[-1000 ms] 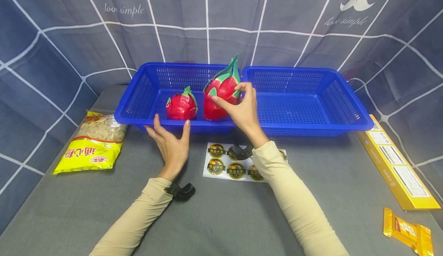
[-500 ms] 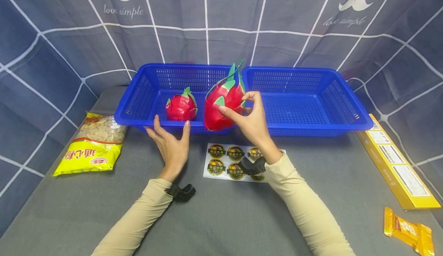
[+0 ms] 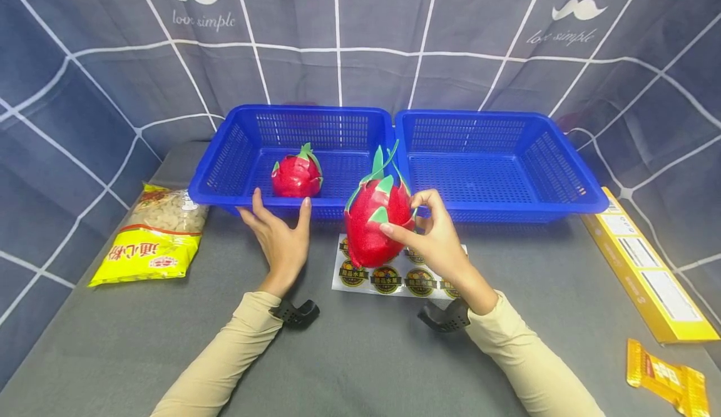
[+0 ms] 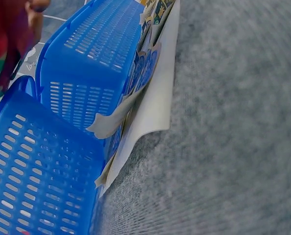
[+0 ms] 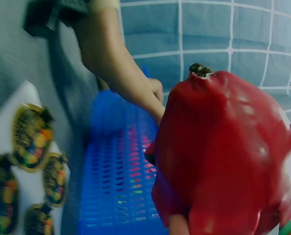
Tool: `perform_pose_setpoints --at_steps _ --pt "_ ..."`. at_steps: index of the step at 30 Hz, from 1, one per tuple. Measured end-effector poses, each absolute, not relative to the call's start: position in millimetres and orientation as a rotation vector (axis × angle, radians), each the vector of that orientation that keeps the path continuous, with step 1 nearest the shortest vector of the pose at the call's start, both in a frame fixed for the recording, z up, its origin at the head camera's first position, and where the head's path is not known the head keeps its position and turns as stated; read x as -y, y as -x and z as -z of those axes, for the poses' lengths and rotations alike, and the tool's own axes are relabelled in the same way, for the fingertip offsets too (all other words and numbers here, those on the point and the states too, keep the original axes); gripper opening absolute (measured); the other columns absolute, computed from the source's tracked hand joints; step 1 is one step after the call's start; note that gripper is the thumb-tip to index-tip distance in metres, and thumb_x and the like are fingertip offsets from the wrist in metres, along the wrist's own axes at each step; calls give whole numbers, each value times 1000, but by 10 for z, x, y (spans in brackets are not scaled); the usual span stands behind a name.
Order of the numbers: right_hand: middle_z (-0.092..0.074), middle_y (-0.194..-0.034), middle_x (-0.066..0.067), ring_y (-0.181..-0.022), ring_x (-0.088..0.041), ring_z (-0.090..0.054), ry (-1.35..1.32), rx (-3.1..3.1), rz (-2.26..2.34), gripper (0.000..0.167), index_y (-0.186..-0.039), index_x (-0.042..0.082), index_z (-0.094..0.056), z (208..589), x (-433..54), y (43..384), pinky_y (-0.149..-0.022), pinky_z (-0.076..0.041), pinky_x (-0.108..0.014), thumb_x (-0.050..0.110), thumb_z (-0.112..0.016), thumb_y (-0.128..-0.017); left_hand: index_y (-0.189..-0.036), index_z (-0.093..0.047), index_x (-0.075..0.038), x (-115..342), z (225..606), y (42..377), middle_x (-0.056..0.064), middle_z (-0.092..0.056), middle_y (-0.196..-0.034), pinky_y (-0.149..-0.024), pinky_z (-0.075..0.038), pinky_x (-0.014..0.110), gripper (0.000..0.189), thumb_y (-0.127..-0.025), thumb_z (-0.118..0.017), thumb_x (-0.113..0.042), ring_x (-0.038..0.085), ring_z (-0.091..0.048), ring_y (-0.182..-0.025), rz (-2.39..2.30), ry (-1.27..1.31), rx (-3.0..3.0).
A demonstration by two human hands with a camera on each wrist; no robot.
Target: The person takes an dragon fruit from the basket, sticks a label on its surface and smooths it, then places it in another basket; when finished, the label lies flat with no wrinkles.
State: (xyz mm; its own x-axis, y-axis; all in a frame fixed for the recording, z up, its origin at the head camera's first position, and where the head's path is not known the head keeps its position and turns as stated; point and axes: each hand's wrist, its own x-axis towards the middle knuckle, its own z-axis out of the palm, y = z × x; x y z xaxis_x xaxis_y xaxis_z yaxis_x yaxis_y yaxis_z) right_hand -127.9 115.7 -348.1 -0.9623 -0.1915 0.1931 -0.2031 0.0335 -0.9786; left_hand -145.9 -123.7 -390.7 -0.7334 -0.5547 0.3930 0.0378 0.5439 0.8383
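In the head view, my right hand [image 3: 434, 238] grips a red dragon fruit [image 3: 376, 226] with green leaf tips, thumb on the near side. The fruit hangs above a sticker sheet [image 3: 373, 282], in front of the baskets. Its stem end and red skin fill much of the right wrist view [image 5: 223, 152]. My left hand [image 3: 280, 245] rests its spread fingertips and thumb on the near rim of the left blue basket [image 3: 349, 207]. Inside that basket sits a second, smaller-looking dragon fruit [image 3: 296, 176]. The left wrist view does not show the left hand.
A second blue basket [image 3: 507, 207] adjoins on the right. A yellow pasta bag [image 3: 152, 232] lies at the left. At the right are a long yellow box [image 3: 648, 267] and an orange-wrapped packet [image 3: 667, 376]. A grey checked curtain [image 3: 372, 16] hangs behind.
My right hand has lifted the larger dragon fruit out of the left basket and brought it nearer, over the sticker sheet. My left hand stays at the rim.
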Motion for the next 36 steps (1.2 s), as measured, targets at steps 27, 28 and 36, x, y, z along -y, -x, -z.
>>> perform_pose_setpoints --at_steps 27,28,36 --pt "-43 -113 -11 -92 -14 -59 -640 2462 -2074 49 -96 4 -35 3769 -1315 13 -63 -56 -31 7 -76 -69 -141 -17 -15 1219 3886 1461 27 0 -147 -114 -10 45 88 -77 -59 -58 34 0 -140 1168 -422 2155" --pt "-44 -112 -11 -93 -13 -59 -653 2460 -2056 49 -96 4 -35 3773 -1316 -22 -61 -55 -30 7 -76 -69 -141 -17 -15 1218 3888 1459 27 0 -147 -114 -10 45 88 -77 -59 -58 34 0 -140 1167 -424 2155" --pt "-42 -115 -12 -92 -14 -59 -634 2471 -2122 48 -98 4 -34 3816 -1321 -177 -60 -56 -31 6 -73 -71 -141 -17 -15 1238 3915 1447 28 -1 -146 -114 -11 45 88 -76 -59 -58 35 -1 -140 1149 -433 2156"
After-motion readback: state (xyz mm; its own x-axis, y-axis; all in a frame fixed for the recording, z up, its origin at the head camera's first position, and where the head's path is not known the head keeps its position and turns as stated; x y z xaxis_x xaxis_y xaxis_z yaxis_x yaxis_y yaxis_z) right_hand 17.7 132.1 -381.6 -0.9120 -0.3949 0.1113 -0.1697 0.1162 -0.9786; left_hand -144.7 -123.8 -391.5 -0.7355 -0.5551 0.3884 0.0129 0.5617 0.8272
